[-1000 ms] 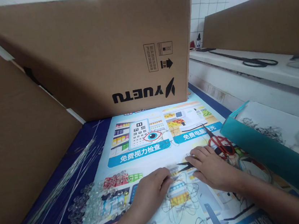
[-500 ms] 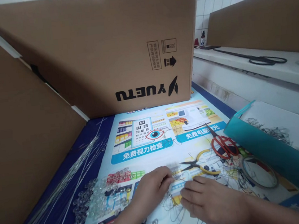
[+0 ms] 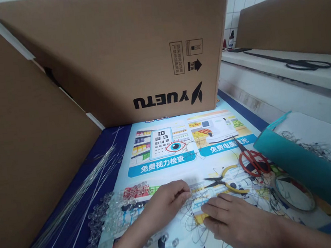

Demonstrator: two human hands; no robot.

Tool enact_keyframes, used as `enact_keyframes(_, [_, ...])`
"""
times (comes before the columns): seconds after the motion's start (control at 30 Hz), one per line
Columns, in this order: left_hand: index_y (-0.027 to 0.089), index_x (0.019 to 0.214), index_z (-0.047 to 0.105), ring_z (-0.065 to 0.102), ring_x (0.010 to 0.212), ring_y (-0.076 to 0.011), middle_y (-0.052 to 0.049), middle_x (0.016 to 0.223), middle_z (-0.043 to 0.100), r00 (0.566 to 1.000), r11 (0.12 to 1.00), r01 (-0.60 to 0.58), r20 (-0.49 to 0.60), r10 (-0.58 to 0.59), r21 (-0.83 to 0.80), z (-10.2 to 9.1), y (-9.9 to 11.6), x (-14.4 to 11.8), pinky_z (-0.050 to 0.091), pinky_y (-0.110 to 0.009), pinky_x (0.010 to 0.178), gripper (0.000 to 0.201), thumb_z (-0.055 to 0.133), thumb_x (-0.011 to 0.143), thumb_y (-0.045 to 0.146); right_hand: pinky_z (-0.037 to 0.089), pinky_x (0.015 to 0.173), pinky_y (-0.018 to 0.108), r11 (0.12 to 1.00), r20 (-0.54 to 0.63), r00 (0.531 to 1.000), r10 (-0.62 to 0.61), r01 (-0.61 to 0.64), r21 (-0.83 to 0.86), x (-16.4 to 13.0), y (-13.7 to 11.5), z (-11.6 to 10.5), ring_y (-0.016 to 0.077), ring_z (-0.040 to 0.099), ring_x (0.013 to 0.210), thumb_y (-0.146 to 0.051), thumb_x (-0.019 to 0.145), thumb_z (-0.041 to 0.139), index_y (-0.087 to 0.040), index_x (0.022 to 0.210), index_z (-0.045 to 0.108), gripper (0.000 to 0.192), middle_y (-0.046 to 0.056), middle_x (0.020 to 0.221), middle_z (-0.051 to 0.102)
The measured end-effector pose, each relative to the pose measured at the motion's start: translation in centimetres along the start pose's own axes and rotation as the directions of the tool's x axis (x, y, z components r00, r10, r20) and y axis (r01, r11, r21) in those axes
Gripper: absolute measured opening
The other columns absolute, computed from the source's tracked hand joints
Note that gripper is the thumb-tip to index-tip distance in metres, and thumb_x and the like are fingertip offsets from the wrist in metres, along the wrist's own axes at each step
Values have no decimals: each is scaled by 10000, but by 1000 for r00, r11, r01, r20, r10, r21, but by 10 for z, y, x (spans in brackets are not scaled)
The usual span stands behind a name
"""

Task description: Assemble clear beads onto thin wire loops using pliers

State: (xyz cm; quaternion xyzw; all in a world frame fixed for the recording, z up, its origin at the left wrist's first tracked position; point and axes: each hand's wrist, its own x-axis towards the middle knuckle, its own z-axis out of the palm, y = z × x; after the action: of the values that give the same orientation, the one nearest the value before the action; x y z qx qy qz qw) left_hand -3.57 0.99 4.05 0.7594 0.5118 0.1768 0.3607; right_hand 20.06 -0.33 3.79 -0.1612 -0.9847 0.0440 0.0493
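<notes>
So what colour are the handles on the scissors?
Red, on the scissors, clearest in the head view.

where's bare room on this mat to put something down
Freest: the poster strip between the box and the hands. Crowded: beads and rods left; wire loops under both hands; pliers, scissors, tape ring right.

The cardboard box [image 3: 120, 53] was matt brown paperboard. The poster [image 3: 168, 147] on the counter looked glossy and smooth, printed paper or vinyl. The beads [image 3: 113, 213] were clear, shiny plastic or glass. Thin wire loops [image 3: 195, 221] looked metallic. The pliers [image 3: 227, 181] had yellow plastic grips, the scissors [image 3: 252, 159] red ones with metal blades.
</notes>
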Motion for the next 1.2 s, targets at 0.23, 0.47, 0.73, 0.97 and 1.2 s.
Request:
enact_keyframes(0.23, [201, 799, 580, 536, 693, -131, 29, 746, 609, 998, 1000, 4, 56, -6, 28, -2, -2, 0, 345, -199, 603, 149, 461, 874, 251, 331, 939, 396, 998, 14, 999, 48, -48, 32, 0, 2, 3, 242, 429, 1118, -314, 931, 406, -151, 1175, 492, 306, 97, 1265, 502])
enact_keyframes(0.47, [210, 827, 597, 539, 713, -131, 30, 775, 623, 994, 999, -19, 105, 15, 36, -1, -3, -2, 353, -199, 631, 134, 466, 845, 190, 334, 928, 427, 994, 73, 993, 94, -98, 50, 1, 2, 4, 269, 420, 1127, -325, 924, 395, -172, 1246, 442, 360, 100, 1356, 423])
enact_keyframes(0.73, [218, 827, 600, 548, 717, -128, 37, 784, 631, 989, 999, -10, 147, 3, 50, -3, 0, -4, 347, -196, 625, 165, 448, 816, 154, 311, 941, 454, 985, 111, 986, 127, -139, 102, -1, 4, 0, 294, 403, 1159, -375, 921, 373, -188, 1356, 348, 474, 96, 1434, 332])
enact_keyframes(0.97, [212, 769, 600, 512, 640, -124, 29, 708, 606, 980, 989, -24, 201, -5, 144, -7, 8, -8, 298, -194, 542, 175, 440, 773, 142, 210, 1015, 478, 969, 124, 982, 144, -165, 182, -1, 7, 1, 294, 333, 1231, -362, 902, 382, -168, 1403, 282, 546, 89, 1468, 269])
enact_keyframes(1.2, [225, 769, 591, 506, 632, -119, 39, 698, 608, 977, 987, -31, 215, -3, 157, -6, 8, -9, 278, -195, 528, 154, 460, 754, 145, 217, 1005, 491, 948, 141, 979, 145, -179, 264, 3, 11, -3, 295, 339, 1216, -383, 864, 426, -181, 1401, 295, 588, 80, 1450, 311])
